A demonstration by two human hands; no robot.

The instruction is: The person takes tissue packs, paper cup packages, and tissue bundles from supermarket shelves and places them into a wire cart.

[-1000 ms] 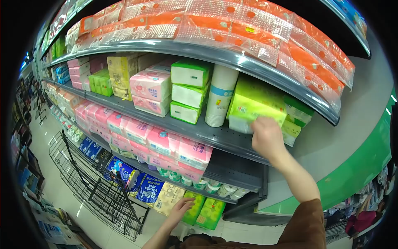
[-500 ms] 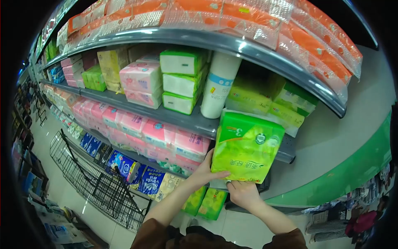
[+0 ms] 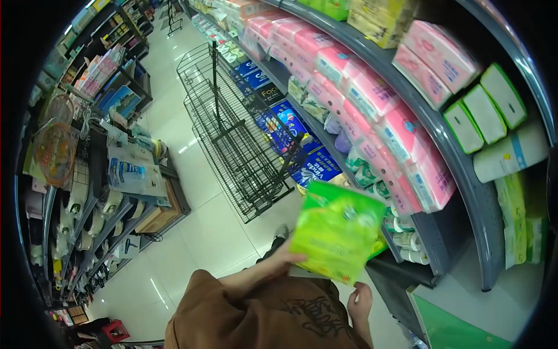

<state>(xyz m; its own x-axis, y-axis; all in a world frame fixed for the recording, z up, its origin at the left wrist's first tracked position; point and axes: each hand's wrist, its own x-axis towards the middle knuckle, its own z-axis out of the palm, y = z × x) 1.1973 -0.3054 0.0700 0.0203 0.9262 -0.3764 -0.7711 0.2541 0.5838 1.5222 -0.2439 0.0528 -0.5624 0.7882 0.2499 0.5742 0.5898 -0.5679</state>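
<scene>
A green tissue pack (image 3: pixel 337 232), slightly blurred, is held in front of my body, above the brown shirt. My left hand (image 3: pixel 286 256) grips its lower left side, with the fingers partly hidden by the pack. Just below the pack's lower right corner is my right hand (image 3: pixel 360 299), its fingers curled in; whether they touch the corner is hard to tell. Pink tissue packs (image 3: pixel 401 136) fill the shelf beyond the green pack.
A black wire cart (image 3: pixel 232 134) stands in the aisle. Blue packs (image 3: pixel 317 166) lie low beside it. At right, a shelf edge (image 3: pixel 465 192) curves past a white roll (image 3: pixel 508 154) and green-edged packs (image 3: pixel 485 110). Display racks (image 3: pixel 99 215) line the left side.
The view has swung left toward the aisle and cart. The green pack came off the shelf into both hands, then moved in front of my body; my right hand now sits at its lower corner.
</scene>
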